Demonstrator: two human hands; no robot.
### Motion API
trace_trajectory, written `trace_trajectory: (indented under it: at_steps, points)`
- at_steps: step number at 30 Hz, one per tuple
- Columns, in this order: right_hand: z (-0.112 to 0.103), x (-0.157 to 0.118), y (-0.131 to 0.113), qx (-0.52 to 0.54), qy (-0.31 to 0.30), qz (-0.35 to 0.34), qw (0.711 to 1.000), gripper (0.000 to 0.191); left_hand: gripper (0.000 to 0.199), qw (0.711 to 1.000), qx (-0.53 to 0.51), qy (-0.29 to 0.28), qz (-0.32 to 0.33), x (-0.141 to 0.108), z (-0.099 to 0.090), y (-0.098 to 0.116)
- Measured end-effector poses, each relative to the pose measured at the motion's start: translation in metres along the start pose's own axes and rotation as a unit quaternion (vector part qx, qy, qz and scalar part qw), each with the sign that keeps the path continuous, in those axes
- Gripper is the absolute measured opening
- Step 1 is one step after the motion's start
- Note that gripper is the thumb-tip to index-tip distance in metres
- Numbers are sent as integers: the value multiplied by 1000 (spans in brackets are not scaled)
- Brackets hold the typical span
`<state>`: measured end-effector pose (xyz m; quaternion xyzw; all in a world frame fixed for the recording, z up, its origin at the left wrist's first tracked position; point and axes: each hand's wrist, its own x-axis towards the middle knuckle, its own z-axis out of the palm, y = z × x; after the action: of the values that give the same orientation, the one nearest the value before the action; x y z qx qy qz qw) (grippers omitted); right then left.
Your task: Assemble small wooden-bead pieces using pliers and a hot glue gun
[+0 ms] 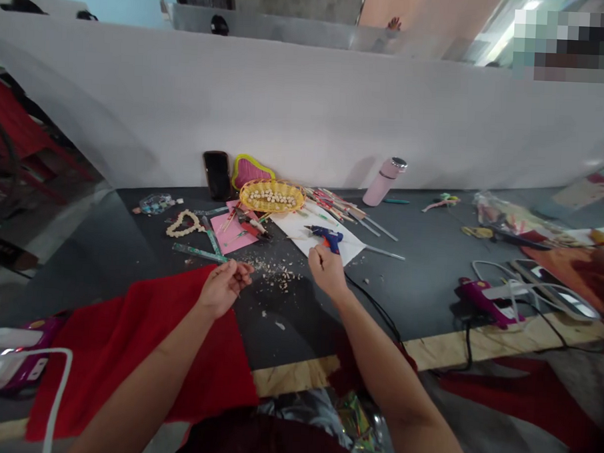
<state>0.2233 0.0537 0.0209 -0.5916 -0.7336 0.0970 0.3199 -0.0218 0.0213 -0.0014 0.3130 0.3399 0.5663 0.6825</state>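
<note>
My right hand is wrapped round the handle of a blue hot glue gun with an orange trigger. The gun's nozzle points left over a sheet of white paper. Off to the left, my left hand is closed in a pinch near the edge of a red cloth. Whatever its fingertips hold is too small to make out. Small pale chips lie scattered between the hands. Behind them stands a yellow woven basket containing small pale pieces. A heart-shaped beaded frame rests at the left.
A phone leans against the white partition, beside a pink bottle farther right. Pens, sticks and scissors lie behind the glue gun. Black cables cross the table's front edge. Purple devices with white cords sit right.
</note>
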Motion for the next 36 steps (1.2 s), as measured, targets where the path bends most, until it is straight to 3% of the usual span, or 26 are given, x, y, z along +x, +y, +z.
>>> trace_trajectory:
  at_steps: [2,5,10,12,14,17,22,24,26,28,32,36]
  points:
    - [14,-5,5,-57,-18,-14,998,38,26,998,45,5,35,0,-2,-1]
    - [24,-6,18,-100,-23,-9,995,38,11,985,157,29,69,1,-1,-6]
    - [21,-6,26,-87,-9,-24,996,33,13,920,367,7,136,0,8,-11]
    - [19,-6,22,-59,-26,-55,996,24,15,901,410,-11,138,0,12,-10]
    - [18,-7,18,-36,-47,-82,995,32,19,878,461,-27,131,2,15,-8]
    - [18,-9,14,-26,-82,-98,991,45,26,827,543,-57,137,8,17,-11]
    - [17,-11,16,-47,-170,-125,976,36,31,730,646,-123,188,14,27,-28]
    - [15,-12,17,-57,-185,-127,973,34,34,679,694,-132,201,12,36,-34]
    - [15,-12,17,-61,-186,-123,973,32,35,647,723,-137,202,10,43,-37]
    - [16,-12,19,-60,-189,-125,972,31,36,637,731,-142,201,8,45,-36]
    - [20,-13,21,-64,-192,-135,970,25,35,648,722,-118,210,7,37,-32]
    - [24,-15,20,-49,-183,-152,970,33,33,639,731,-95,220,8,27,-28]
